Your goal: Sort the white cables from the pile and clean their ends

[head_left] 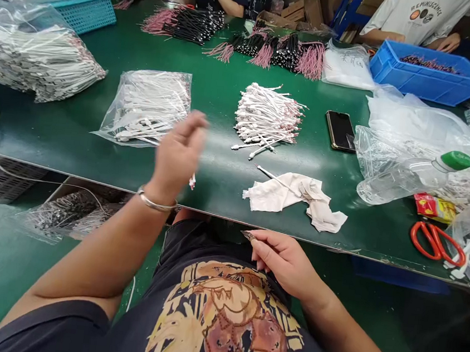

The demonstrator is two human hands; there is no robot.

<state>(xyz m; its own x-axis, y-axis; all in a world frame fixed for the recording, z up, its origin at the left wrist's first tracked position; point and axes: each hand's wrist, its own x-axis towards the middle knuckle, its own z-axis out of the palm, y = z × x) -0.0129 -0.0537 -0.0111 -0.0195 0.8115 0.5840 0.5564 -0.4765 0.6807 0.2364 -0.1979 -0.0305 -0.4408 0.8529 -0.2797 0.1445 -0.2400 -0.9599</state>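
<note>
The right hand (282, 262) is pinching a small, stiff grey tip (247, 234) in narrow fingers; the blurred left hand (178, 156) is showing no clear hold, beside light, springy white cables (147, 108).

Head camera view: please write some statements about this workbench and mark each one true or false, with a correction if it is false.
The left hand wears a metal bangle: true.
The red scissors lie in the blue crate: false, they lie on the green table.
A phone lies right of the white cable pile: true.
The right hand holds the white cloth: false, the cloth lies on the table, apart from the hand.
</note>
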